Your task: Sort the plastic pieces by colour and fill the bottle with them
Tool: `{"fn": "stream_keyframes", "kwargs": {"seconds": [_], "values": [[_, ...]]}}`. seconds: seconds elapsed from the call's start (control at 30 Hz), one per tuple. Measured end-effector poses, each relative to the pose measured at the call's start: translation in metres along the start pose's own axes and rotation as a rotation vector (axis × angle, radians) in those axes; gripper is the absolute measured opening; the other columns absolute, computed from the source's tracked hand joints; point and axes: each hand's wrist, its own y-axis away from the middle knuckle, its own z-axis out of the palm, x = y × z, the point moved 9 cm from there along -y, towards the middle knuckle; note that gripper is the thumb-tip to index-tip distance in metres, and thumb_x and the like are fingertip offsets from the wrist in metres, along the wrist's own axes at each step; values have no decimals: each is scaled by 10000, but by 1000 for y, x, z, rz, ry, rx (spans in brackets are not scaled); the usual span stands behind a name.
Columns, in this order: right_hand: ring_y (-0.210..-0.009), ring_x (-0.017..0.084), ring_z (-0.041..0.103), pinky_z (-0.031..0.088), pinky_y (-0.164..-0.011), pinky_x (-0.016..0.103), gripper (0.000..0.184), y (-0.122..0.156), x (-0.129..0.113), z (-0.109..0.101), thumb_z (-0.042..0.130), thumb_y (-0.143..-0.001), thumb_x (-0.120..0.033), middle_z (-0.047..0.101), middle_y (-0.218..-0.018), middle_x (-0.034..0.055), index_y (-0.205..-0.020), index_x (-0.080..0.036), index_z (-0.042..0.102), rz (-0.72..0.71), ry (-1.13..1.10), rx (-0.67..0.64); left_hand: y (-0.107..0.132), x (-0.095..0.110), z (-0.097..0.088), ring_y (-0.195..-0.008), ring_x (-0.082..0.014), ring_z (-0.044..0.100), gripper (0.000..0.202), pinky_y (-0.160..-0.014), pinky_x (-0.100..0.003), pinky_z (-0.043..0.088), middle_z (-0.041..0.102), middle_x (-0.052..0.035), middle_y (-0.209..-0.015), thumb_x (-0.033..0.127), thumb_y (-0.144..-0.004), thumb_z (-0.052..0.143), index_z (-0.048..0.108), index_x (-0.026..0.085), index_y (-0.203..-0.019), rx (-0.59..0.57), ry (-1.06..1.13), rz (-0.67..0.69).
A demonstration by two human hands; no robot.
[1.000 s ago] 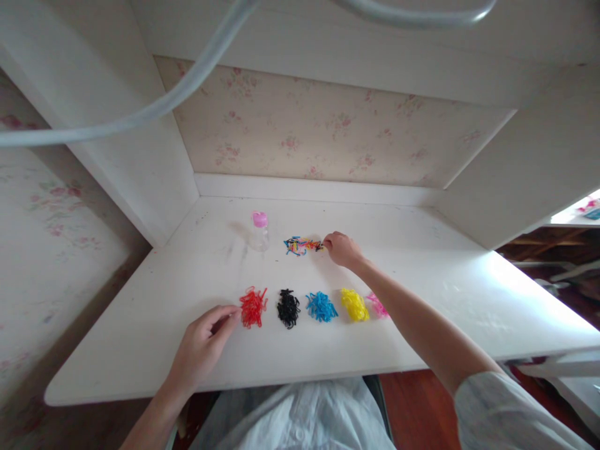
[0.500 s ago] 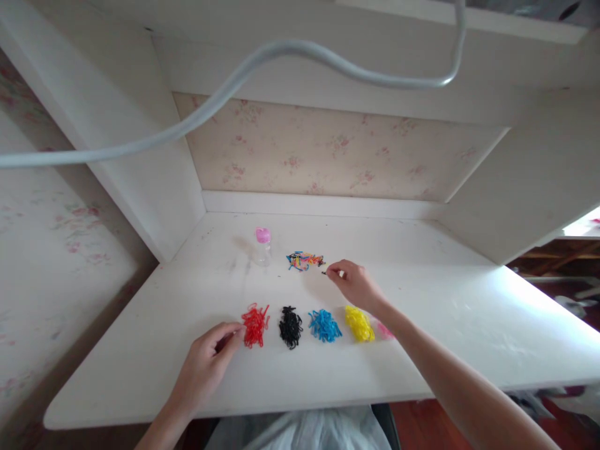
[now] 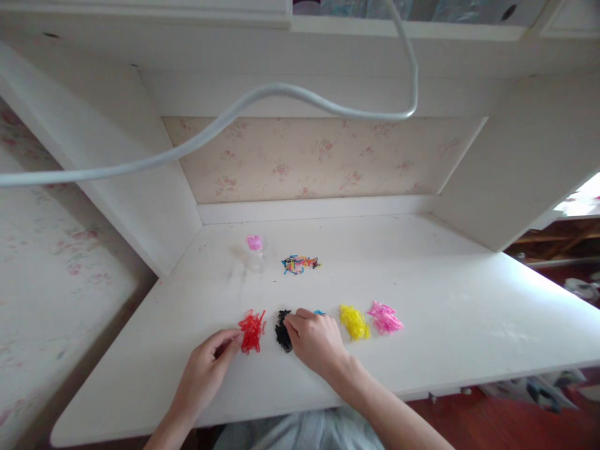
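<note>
Small rubber bands lie sorted by colour in a row on the white desk. My left hand (image 3: 209, 362) rests at the left edge of the red rubber bands (image 3: 252, 331), thumb and forefinger pinched together; anything between them is too small to make out. My right hand (image 3: 317, 340) is closed in a pinch at the right side of the black rubber bands (image 3: 283, 331), its fingertips touching that pile and hiding what they hold. Under this hand most of the blue rubber bands (image 3: 319, 312) are covered. To its right lie the yellow rubber bands (image 3: 355, 322) and pink rubber bands (image 3: 385, 317).
Farther back lies a mixed-colour heap of rubber bands (image 3: 300, 264). A clear bottle with a pink cap (image 3: 254, 242) stands left of it. A white cable (image 3: 281, 90) crosses the upper view under the shelf. The desk (image 3: 445, 294) has side panels and a back wall.
My right hand has moved from beside the mixed heap, where a small black band showed at its fingertips, toward me and left to the black pile. The pink pile is uncovered. My left hand stays put.
</note>
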Motion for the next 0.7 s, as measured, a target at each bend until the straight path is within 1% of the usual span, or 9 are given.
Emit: {"fn": "stream_keyframes", "kwargs": {"seconds": [0.1,0.17,0.23,0.3,0.37,0.43,0.5,0.6,0.7], "values": [[-556,85,567,226,-477,248,243,3,4,-7,435,-904,-251,641,-698,-40,-755,-251,626,-11,-33,31,-4,7,-2,-961,-213,632,371,-822,-267,496,706,-31,-1010,491,-824,535,676,202,-1007,-5,-1,-39],[-569,83,572,261,-492,226,244,10,12,-14,418,-917,-250,646,-710,-35,-816,-260,640,6,-95,69,-8,24,0,-944,-206,636,352,-798,-252,498,706,-27,-1005,480,-833,522,676,208,-996,-28,-15,-21],[-580,83,574,304,-516,203,255,21,22,-23,405,-926,-259,647,-713,-22,-859,-255,651,21,-182,120,-15,51,9,-873,-188,648,327,-750,-235,501,710,-22,-960,459,-850,500,675,210,-971,-75,-41,46],[-561,81,558,341,-534,190,250,36,35,-31,415,-926,-273,637,-684,-12,-890,-236,660,40,-284,185,-24,84,24,-774,-165,648,305,-699,-225,496,709,-16,-881,432,-868,472,674,211,-926,-130,-102,154],[-537,77,545,375,-546,180,229,55,53,-37,446,-915,-276,635,-666,-5,-914,-215,666,82,-377,263,-37,117,43,-722,-149,635,281,-695,-227,482,703,-12,-842,386,-883,449,671,213,-888,-160,-217,290],[-541,76,560,407,-558,169,212,75,75,-41,479,-900,-277,660,-704,10,-926,-198,674,139,-441,341,-55,142,66,-769,-145,635,241,-741,-228,467,703,-9,-866,317,-880,452,674,223,-877,-166,-368,410],[-554,79,584,432,-561,158,211,95,97,-41,503,-886,-287,684,-757,30,-917,-186,686,206,-469,390,-79,151,92,-801,-151,643,213,-763,-237,465,707,-3,-879,273,-865,469,679,247,-891,-162,-585,421],[-511,85,573,437,-516,157,240,113,122,-39,514,-876,-320,679,-724,38,-896,-174,704,304,-468,398,-115,153,124,-856,-198,648,202,-770,-290,474,705,-29,-926,289,-854,490,686,252,-885,-141,-651,383],[-475,89,542,429,-484,163,275,116,130,-39,501,-879,-348,658,-672,38,-880,-171,712,339,-479,382,-138,153,149,-944,-216,627,212,-805,-311,469,680,-53,-1036,295,-860,485,677,244,-933,-121,-677,356]]}}
